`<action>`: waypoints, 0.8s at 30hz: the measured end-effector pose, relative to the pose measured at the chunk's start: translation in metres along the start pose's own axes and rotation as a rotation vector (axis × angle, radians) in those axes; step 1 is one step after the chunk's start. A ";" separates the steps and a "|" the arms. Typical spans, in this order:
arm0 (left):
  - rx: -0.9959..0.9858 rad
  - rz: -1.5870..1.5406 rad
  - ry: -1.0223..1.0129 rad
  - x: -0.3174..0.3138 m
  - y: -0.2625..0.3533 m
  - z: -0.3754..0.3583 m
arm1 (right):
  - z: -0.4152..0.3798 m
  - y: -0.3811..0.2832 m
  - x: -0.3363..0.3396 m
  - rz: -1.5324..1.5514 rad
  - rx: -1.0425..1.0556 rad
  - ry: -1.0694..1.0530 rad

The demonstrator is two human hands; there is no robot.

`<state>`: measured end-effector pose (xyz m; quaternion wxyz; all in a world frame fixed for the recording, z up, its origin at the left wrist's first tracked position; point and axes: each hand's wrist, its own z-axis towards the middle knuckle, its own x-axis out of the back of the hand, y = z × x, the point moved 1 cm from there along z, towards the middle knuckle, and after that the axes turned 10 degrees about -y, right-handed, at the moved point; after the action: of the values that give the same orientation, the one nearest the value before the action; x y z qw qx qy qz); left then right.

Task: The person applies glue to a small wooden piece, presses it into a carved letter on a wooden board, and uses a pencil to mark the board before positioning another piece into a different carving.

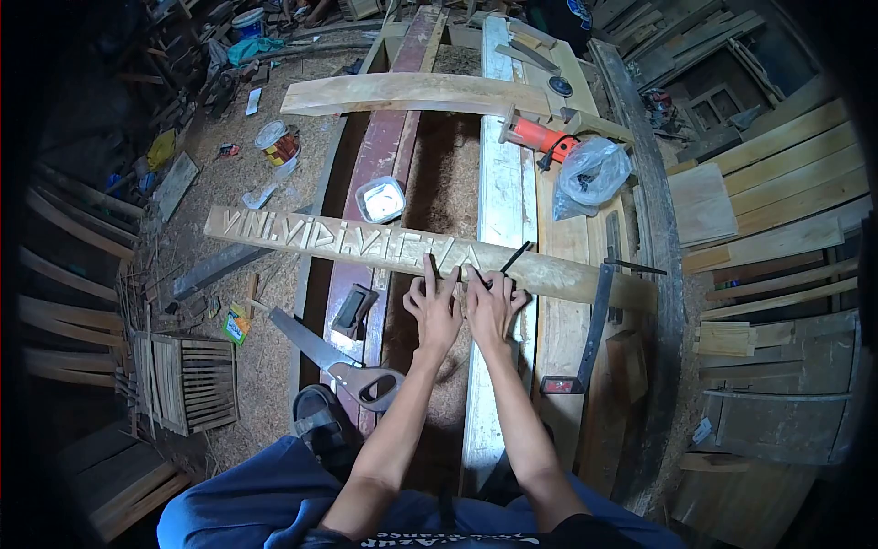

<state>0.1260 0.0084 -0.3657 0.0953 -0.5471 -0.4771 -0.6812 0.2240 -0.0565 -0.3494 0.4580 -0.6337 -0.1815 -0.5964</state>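
On one carved plank (366,242), left hand (435,311) rests with fingers spread; right hand (494,306) grips one pencil (514,257).

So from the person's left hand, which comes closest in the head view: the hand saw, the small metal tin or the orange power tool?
1. Small metal tin, just beyond the carved plank, up-left of the left hand.
2. Hand saw, down-left, slightly farther.
3. Orange power tool, far up-right.

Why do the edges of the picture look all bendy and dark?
In the head view, a fisheye lens bows the planks at the edges and blackens the corners; the middle stays sharp and evenly lit, showing both hands, left hand and right hand, on the carved board.
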 end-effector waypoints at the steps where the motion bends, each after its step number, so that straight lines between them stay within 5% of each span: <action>1: 0.001 0.000 0.001 0.000 -0.001 0.000 | 0.000 0.000 0.000 0.000 0.001 0.000; 24: 0.017 -0.051 0.016 -0.001 -0.006 0.001 | 0.020 0.002 0.003 -0.008 0.026 0.067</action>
<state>0.1229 0.0126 -0.3698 0.0862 -0.5283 -0.4958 -0.6838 0.2380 -0.0431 -0.3444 0.4697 -0.6066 -0.1761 -0.6168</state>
